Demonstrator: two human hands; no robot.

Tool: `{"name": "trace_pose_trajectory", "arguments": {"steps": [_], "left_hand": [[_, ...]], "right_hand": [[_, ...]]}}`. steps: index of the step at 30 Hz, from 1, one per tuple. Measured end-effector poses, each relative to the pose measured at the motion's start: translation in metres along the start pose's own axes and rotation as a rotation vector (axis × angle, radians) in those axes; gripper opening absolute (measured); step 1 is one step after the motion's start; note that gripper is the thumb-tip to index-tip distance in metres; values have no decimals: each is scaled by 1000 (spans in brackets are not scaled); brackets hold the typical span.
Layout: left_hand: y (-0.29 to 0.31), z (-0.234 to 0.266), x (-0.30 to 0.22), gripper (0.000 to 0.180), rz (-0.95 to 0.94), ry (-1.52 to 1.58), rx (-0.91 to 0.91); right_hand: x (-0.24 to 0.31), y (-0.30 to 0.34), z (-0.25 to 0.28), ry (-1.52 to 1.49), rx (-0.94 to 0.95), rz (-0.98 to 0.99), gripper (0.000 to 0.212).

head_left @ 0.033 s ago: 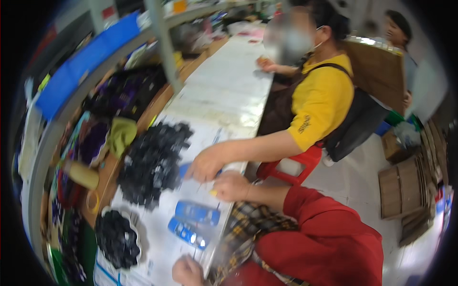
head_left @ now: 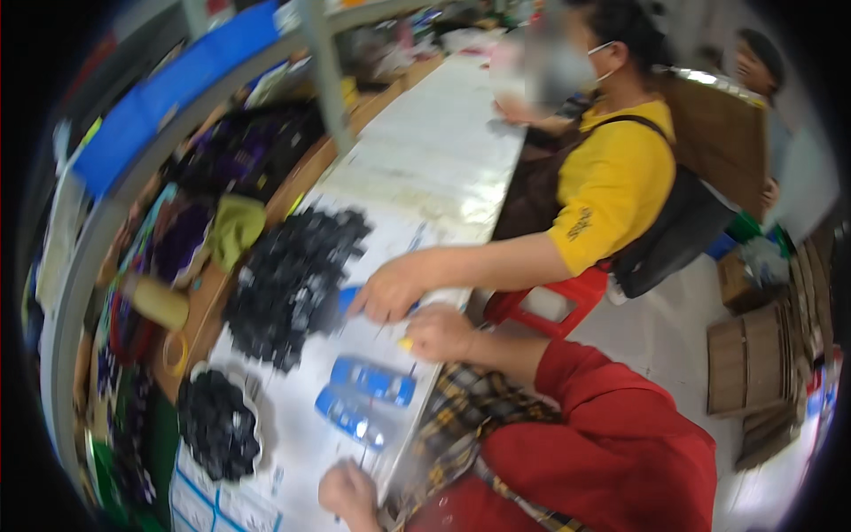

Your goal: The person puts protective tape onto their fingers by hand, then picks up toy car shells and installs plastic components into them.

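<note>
My right hand (head_left: 439,333), below a red sleeve, rests closed at the table's right edge. A small yellow patch (head_left: 405,343) shows at its fingertips; whether it is held or worn I cannot tell. My left hand (head_left: 348,489) is curled into a fist at the near edge, and what it may hold is hidden. Between my hands lie two long, glossy blue pieces (head_left: 373,379) side by side. A co-worker's hand (head_left: 390,288) reaches in from a yellow sleeve, touching another blue piece (head_left: 348,298) beside a heap of small black pieces (head_left: 292,284).
A scalloped white bowl (head_left: 258,434) full of black pieces stands at the near left. Shelving with a blue panel (head_left: 177,93) and cloths lines the left side. On the right are the seated co-worker, a red stool (head_left: 567,310), and stacked cardboard (head_left: 749,363). Another person stands behind.
The whole view has shifted slightly, so most things sit a little further right and higher. Both my hands and the co-worker's hand keep nearly the same pose.
</note>
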State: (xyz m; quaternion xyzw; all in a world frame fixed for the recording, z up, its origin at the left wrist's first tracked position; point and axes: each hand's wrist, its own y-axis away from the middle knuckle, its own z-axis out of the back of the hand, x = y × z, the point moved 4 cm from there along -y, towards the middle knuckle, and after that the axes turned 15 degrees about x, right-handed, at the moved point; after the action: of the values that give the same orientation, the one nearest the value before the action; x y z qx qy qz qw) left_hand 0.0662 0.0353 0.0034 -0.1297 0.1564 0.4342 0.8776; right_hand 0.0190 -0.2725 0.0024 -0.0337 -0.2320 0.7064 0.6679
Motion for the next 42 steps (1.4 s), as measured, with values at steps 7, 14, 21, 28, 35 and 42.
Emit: {"name": "trace_pose_trajectory", "arguments": {"steps": [7, 14, 21, 28, 35, 42], "left_hand": [[-7, 1, -5, 11, -46, -48, -58], [-3, 8, -3, 17, 36, 24, -34], [-4, 12, -1, 22, 57, 38, -34], [-12, 19, -25, 32, 160, 277, 3], [-36, 1, -45, 59, 67, 286, 43], [-59, 4, -54, 64, 128, 264, 122]], "right_hand": [[-2, 1, 1, -43, 58, 39, 13], [12, 1, 12, -257, 55, 18, 11], [28, -35, 33, -46, 63, 44, 52], [-1, -48, 5, -237, 88, 52, 57], [14, -9, 27, -327, -56, -115, 55], [41, 0, 17, -302, 53, -116, 53]]}}
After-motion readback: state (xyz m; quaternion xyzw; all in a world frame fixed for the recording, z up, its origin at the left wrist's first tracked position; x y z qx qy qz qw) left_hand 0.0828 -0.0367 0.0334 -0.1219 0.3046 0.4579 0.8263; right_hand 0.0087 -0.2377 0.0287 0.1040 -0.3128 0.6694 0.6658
